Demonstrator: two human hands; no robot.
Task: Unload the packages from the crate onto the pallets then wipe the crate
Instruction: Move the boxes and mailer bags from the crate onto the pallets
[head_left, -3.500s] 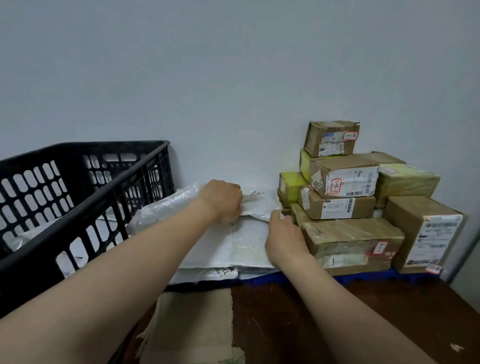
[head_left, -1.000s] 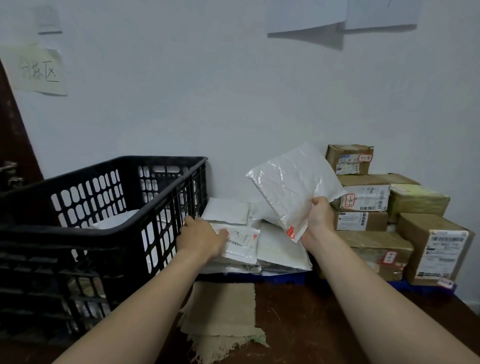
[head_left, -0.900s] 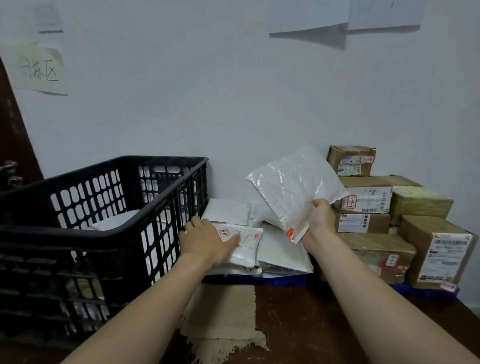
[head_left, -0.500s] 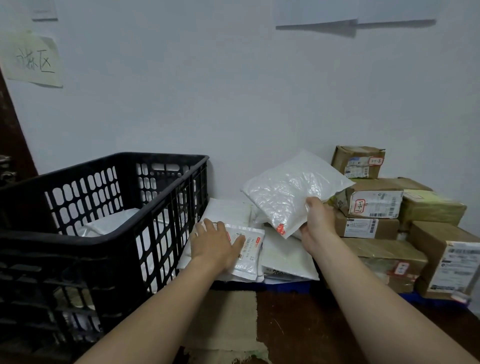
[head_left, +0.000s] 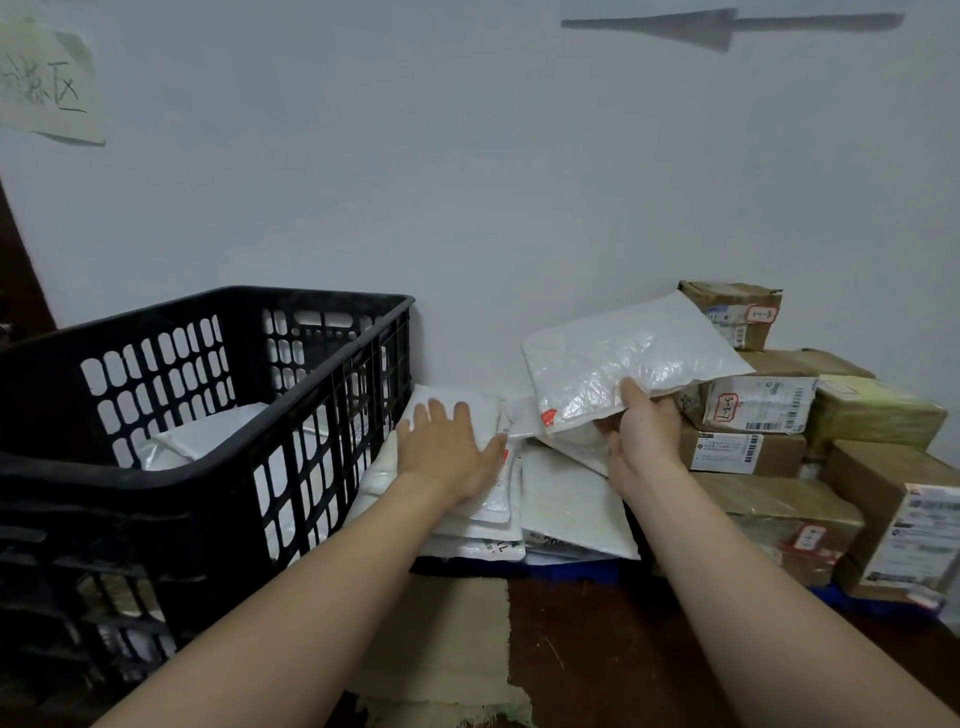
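Packages lie in three places: one white padded mailer (head_left: 623, 358) is held up in the air at right of centre, a low stack of flat white mailers (head_left: 566, 499) sits on the blue pallet (head_left: 571, 569) against the far wall, and at least one more white package (head_left: 208, 434) lies inside the crate (head_left: 104, 475) on the left. The raised mailer is a rectangle with its long axis running left to right and rising toward the right. Its broad crinkled, glossy face is tipped toward the camera, and a small red mark sits at its near-left corner. The right hand (head_left: 647, 431) pinches it at the near edge, thumb on the top face and fingers curled beneath, with the forearm reaching in from the near right. The left hand (head_left: 447, 452) lies palm down on the left part of the stack, fingers straight and spread, gripping nothing. The crate is black plastic with slotted lattice walls, standing upright with its mouth upward and its right wall just beside the stack. To the right, brown taped cardboard boxes (head_left: 748, 410) with printed labels are piled against the wall. A frayed beige cloth (head_left: 441, 639) lies on the dark brown surface (head_left: 623, 649) in front of the pallet.
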